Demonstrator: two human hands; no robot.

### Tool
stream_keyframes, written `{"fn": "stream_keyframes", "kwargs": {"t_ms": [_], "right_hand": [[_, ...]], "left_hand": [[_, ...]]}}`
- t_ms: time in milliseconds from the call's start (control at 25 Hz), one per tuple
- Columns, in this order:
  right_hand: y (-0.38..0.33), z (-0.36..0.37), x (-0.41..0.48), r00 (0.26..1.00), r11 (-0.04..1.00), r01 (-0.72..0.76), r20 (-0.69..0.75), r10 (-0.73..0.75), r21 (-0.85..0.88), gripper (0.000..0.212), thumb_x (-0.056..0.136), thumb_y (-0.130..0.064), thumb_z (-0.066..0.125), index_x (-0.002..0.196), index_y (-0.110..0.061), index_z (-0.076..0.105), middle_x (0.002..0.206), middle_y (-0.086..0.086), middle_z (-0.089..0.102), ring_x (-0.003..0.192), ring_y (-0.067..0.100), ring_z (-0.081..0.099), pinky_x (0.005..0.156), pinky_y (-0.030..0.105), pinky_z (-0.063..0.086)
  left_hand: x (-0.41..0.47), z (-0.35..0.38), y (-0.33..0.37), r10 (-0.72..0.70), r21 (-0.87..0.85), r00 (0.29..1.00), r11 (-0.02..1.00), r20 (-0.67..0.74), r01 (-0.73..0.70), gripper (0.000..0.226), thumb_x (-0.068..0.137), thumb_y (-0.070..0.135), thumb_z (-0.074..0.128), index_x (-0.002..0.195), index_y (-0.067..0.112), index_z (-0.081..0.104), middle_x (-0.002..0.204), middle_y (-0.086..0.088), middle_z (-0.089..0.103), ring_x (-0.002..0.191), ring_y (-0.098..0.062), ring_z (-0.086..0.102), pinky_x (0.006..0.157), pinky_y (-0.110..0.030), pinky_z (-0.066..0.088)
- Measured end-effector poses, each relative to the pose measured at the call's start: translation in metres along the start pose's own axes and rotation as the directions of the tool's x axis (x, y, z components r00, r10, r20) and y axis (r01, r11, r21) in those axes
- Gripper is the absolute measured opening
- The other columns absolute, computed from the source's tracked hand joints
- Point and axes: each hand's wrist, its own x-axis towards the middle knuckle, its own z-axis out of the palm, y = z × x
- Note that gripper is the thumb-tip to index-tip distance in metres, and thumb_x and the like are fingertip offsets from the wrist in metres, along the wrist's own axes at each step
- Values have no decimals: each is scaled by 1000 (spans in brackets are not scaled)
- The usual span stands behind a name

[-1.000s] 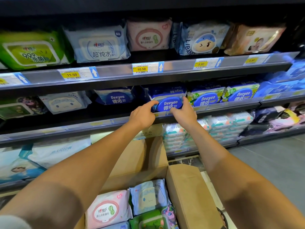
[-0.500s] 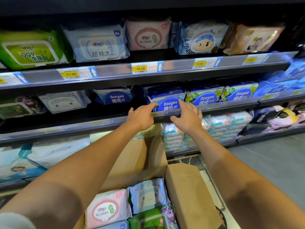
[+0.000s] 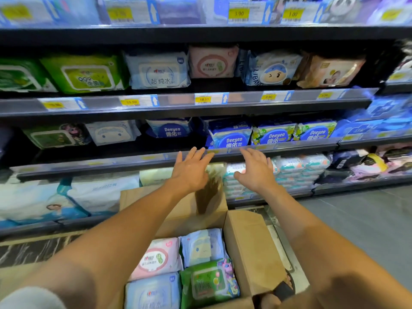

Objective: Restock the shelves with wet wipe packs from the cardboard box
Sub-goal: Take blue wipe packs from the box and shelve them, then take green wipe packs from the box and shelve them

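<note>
Both hands have come off the pack they were pressing a second ago and drawn back towards the person, and the view has tipped upward so that another shelf of goods shows along the top. Now the left hand (image 3: pixel 191 168) and the right hand (image 3: pixel 254 169) hang side by side with palms down and fingers straight and spread, holding nothing. Their fingertips reach the front rail (image 3: pixel 133 160) of the middle shelf, though whether they touch it cannot be told. Just above and between them, the blue Deeyeo pack (image 3: pixel 230 134) sits at the front edge of that shelf, label outward and tilted back. Two green-trimmed Deeyeo packs (image 3: pixel 274 133) stand right beside it on its right, and another blue one (image 3: pixel 171 129) sits further back on its left. Yellow price tags (image 3: pixel 204 99) line the rail of the shelf above. Below the forearms the cardboard box (image 3: pixel 249 248) stands open on the floor. Four packs show inside it: a pink pack (image 3: pixel 156 258), a pale blue pack with a cartoon face (image 3: pixel 201 247), a green pack (image 3: pixel 208 281) and a light blue pack (image 3: pixel 153 293). A sandalled foot (image 3: pixel 283 291) shows by the box's near right corner.
</note>
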Motion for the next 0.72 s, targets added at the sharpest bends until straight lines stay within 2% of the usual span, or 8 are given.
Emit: {"fn": "stream_keyframes", "kwargs": {"t_ms": [240,520,720], "right_hand": [[-49,2,-75,989,987,147,39,-144,-69,85,85,-49,68,159,-29,31,167,3,26,155,26,18,126,54,13],[-71,45,-147,937,958,266,263,-231,-106,88,87,-46,69,161,-28,25,169,4,21,155,26,18,125,49,18],[-63,78,-167,888,944,297,406,-217,-144,91,85,-46,71,161,-23,27,167,5,24,154,25,22,123,42,24]], "left_hand": [[-113,-10,-32,-34,17,998,999,46,34,73,101,33,53,165,35,17,175,0,10,161,-26,5,128,-56,6],[-212,21,-73,-122,-33,985,991,121,127,74,99,37,56,163,35,19,173,-1,16,160,-27,14,127,-53,17],[-257,63,-80,-161,-47,953,983,257,179,74,98,39,58,163,33,22,173,-2,17,159,-27,16,126,-51,19]]}}
